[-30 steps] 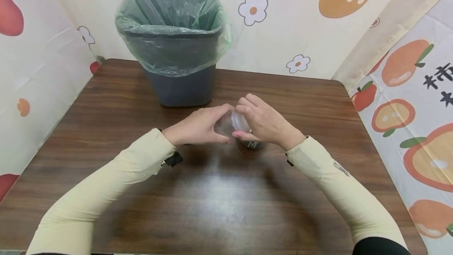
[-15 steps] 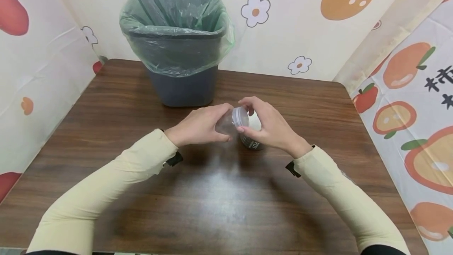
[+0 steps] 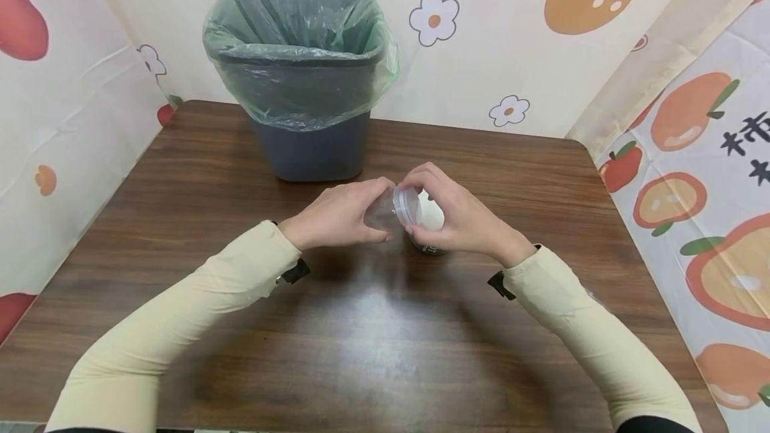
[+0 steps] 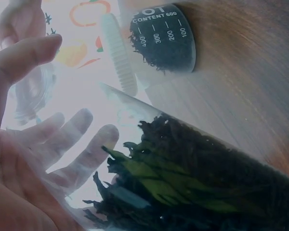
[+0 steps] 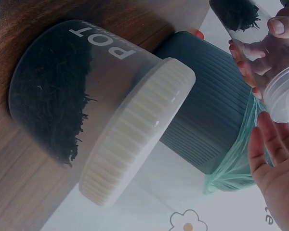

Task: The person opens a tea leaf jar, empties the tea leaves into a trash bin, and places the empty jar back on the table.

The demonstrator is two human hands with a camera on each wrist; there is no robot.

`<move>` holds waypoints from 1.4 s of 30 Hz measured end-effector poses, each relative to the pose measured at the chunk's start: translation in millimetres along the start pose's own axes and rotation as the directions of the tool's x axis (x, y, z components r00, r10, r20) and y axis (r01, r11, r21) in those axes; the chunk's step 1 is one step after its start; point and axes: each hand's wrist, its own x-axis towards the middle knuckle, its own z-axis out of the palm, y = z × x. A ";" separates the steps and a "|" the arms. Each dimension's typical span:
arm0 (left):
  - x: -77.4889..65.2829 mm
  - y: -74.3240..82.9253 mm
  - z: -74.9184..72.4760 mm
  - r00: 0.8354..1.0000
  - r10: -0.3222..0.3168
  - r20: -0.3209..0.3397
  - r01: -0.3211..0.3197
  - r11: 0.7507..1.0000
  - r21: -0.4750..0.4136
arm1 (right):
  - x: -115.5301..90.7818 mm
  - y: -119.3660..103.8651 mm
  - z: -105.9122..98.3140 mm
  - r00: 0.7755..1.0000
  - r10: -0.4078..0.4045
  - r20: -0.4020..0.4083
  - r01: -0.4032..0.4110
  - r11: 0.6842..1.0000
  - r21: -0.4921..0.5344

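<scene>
My left hand (image 3: 337, 216) grips a clear plastic jar (image 3: 381, 210) tilted onto its side above the table. Dark dried leaves (image 4: 197, 178) with a few greener pieces lie inside it, toward the base. On the jar's mouth sits a clear screw lid (image 3: 407, 206), pointing right. Thumb and fingers of my right hand (image 3: 463, 216) pinch that lid's rim. Below the right hand stands a canister (image 5: 53, 91) with a ribbed white lid (image 5: 135, 134), printed "POT" and a measuring scale. Dark shreds fill its lower part; the right hand partly covers it in the head view.
A dark grey bin (image 3: 313, 146) lined with a green bag (image 3: 301, 85) stands at the back left of the brown wooden table (image 3: 361, 353). Fruit-printed cloth (image 3: 680, 219) hangs round the back and sides.
My right hand spread off the lid half a second ago and now has its thumb and fingers back on the rim. The left hand keeps its hold on the jar, almost still.
</scene>
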 end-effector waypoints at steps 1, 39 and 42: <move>0.0 -0.1 0.0 1.000 0.001 0.001 -0.001 1.000 -0.001 | 0.3 0.1 0.0 1.000 -0.008 0.002 0.008 1.000 0.002; 0.5 0.4 1.8 1.000 -0.001 -0.004 0.001 1.000 0.023 | 1.1 -10.6 -4.4 0.983 0.182 -0.005 -0.179 0.961 -0.210; 0.6 0.4 2.0 1.000 -0.003 -0.003 0.003 1.000 0.021 | 0.4 -10.7 -3.9 0.987 0.161 -0.005 -0.159 0.967 -0.197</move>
